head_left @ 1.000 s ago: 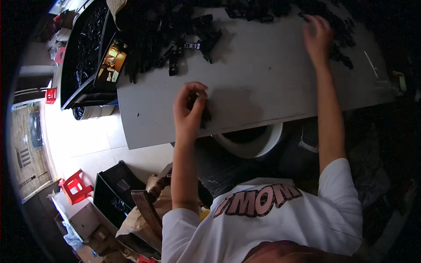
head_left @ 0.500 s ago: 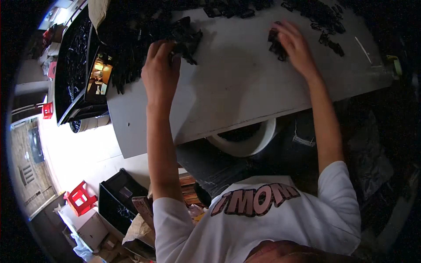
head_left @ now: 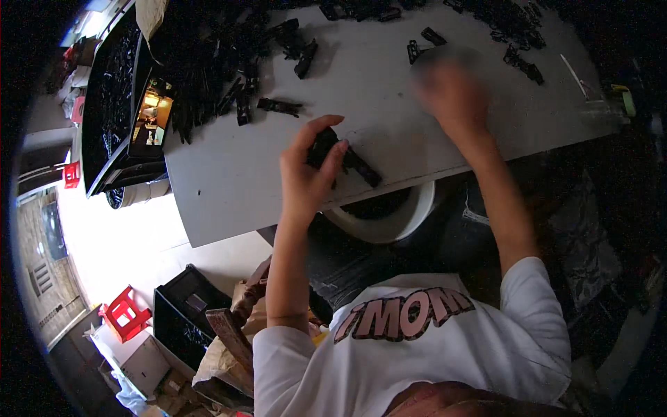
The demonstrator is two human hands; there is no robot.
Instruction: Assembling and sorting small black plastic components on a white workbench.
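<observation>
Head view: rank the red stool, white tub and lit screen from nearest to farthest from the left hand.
1. White tub: under the table edge, right of the left hand.
2. Lit screen: by the table's left edge.
3. Red stool: lower left.

We curl our left hand point(head_left: 307, 170), thumb point(head_left: 331, 167) facing fingers point(head_left: 316, 128), while our blurred right hand point(head_left: 455, 97) reaches farther forward, its forearm point(head_left: 501, 198) slanting inward.

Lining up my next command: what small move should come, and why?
Perhaps bring the right hand toward the left hand: the left curls around a black piece near the edge of the table, while the right is apart from it, too blurred to show whether it holds anything.
</observation>
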